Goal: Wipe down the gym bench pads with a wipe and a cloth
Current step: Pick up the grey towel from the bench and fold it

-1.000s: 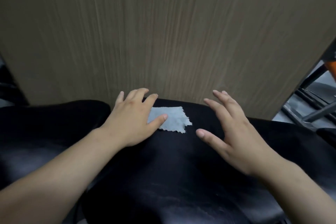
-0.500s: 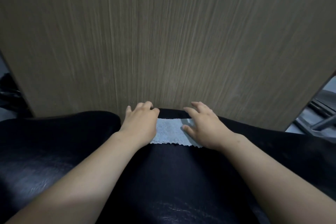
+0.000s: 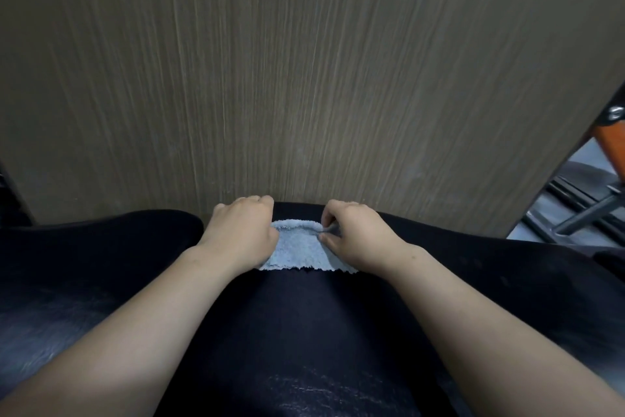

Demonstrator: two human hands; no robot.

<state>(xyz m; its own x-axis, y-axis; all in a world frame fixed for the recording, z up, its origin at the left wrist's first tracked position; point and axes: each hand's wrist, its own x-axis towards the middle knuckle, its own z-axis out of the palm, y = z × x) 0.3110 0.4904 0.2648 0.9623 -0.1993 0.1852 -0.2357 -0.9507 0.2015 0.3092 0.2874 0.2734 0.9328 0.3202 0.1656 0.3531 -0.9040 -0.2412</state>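
A small pale blue cloth point(image 3: 297, 252) lies on the far end of the black bench pad point(image 3: 304, 332), close to the wood-grain wall. My left hand point(image 3: 241, 234) covers the cloth's left edge with its fingers curled into it. My right hand point(image 3: 355, 234) pinches the cloth's upper right part, and a fold rises between thumb and fingers. Both hands hide the cloth's sides. No wipe is in sight.
A wood-grain panel point(image 3: 304, 78) stands right behind the pad. A second black pad point(image 3: 84, 264) adjoins on the left. Grey and orange metal frame parts point(image 3: 588, 207) sit at the right edge.
Both hands went from lying flat on the cloth to curling their fingers and gathering it. The cloth now bunches up between them.
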